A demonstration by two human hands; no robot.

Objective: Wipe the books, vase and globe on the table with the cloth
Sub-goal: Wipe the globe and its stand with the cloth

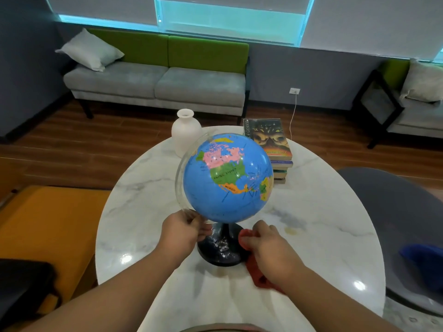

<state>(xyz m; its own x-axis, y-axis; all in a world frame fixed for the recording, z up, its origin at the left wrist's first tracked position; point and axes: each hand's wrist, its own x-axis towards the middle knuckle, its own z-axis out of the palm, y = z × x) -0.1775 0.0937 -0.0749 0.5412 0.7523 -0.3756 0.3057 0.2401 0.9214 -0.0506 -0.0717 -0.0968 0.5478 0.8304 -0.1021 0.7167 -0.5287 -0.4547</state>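
Head view: globe steadied and wiped at its foot

Blue globe [227,176] stands upright near the middle of the round marble bench [323,236]. Left hand [183,232] grips the globe at the lower end of its clear arc [179,173], fingers pinched round the rim. Right hand [268,245] holds a red cloth [257,271], fingers curled over it and pressing it to the right side of the dark base [220,248]; how much cloth lies under the palm is hidden. White vase [185,134] and stacked books [268,140] stand behind the globe, at the bench's far edge.
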